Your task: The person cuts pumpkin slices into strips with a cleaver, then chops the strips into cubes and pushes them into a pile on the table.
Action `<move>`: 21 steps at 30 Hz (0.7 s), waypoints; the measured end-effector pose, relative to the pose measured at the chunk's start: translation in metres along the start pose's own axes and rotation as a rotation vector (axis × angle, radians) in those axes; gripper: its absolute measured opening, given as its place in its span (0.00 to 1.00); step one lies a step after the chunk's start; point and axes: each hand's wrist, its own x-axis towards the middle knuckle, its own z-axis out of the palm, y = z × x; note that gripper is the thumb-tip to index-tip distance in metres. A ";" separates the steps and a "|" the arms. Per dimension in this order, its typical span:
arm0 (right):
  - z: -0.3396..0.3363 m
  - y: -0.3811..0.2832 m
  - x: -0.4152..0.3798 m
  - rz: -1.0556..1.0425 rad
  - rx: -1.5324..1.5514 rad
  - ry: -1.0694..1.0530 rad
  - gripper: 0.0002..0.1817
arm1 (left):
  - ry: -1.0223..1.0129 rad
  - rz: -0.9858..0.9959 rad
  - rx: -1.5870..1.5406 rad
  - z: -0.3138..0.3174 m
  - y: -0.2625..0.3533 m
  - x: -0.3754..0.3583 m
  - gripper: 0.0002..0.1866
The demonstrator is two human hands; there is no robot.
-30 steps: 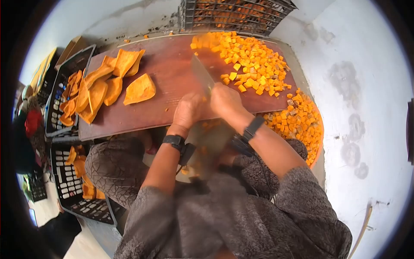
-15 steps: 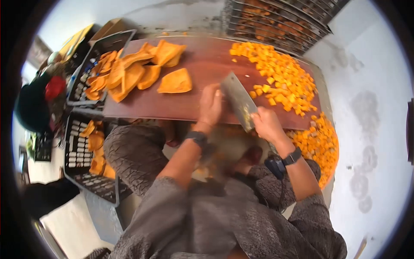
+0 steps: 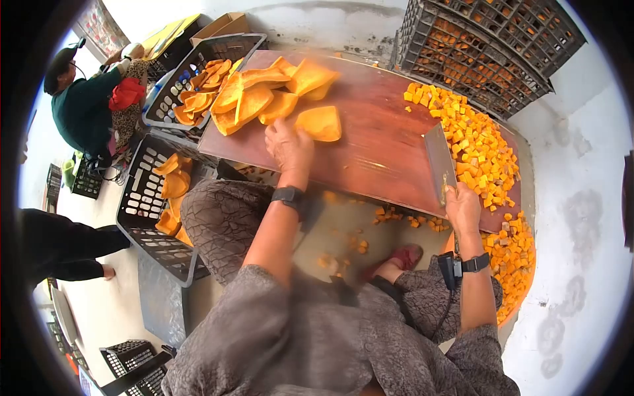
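My right hand (image 3: 463, 206) is wrapped round the handle of a cleaver (image 3: 437, 158). Its wide blade stands on the right part of the red-brown cutting board (image 3: 376, 148), against a heap of diced orange pumpkin (image 3: 485, 148). On the left part of the board, my left hand (image 3: 289, 146) has its fingers apart, holding nothing. Its fingertips are right at the pile of peeled pumpkin slabs (image 3: 254, 105), and one single slab (image 3: 319, 123) lies just beside the thumb.
Black crates with pumpkin slabs (image 3: 175, 185) stand to the left. More diced pumpkin (image 3: 512, 264) fills an orange-rimmed tub below the board's right end. Stacked crates (image 3: 475, 56) are at the back right. One person (image 3: 89, 109) sits at far left; another's dark-trousered legs (image 3: 72, 241) show lower down.
My left hand has moved left from beside the blade to the slabs. The cleaver, in my right hand, has swung right to the diced heap. The whole view has shifted too.
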 end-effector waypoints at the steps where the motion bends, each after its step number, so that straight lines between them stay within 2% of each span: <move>1: -0.002 -0.002 -0.001 -0.013 -0.015 -0.017 0.16 | -0.056 -0.087 0.044 0.001 -0.003 -0.002 0.21; 2: -0.003 -0.004 -0.002 -0.024 -0.031 -0.032 0.16 | -0.057 -0.088 0.048 0.003 -0.008 0.001 0.21; 4: -0.006 -0.007 -0.004 -0.033 -0.003 -0.039 0.16 | -0.227 -0.149 -0.005 0.006 -0.016 0.012 0.23; 8: -0.005 -0.008 -0.004 -0.032 0.026 -0.052 0.16 | -0.281 -0.239 -0.056 -0.003 0.001 0.018 0.20; 11: 0.002 -0.001 -0.004 -0.036 0.110 -0.056 0.15 | -0.342 -0.194 -0.106 -0.006 0.010 0.013 0.17; 12: 0.004 -0.001 -0.004 -0.026 0.104 -0.052 0.15 | -0.331 -0.119 -0.140 0.000 0.008 0.011 0.16; 14: 0.004 -0.001 -0.003 0.061 0.163 -0.148 0.15 | -0.332 -0.039 -0.190 0.012 0.005 0.008 0.16; 15: 0.005 -0.001 -0.003 0.072 0.156 -0.138 0.15 | -0.415 0.007 -0.274 0.015 0.005 0.008 0.17; 19: 0.010 0.001 -0.004 -0.003 0.106 -0.096 0.15 | -0.616 0.098 -0.448 0.026 0.010 -0.006 0.18; 21: 0.014 0.004 -0.001 -0.044 0.065 -0.077 0.16 | -0.607 0.101 -0.469 0.029 0.015 -0.014 0.19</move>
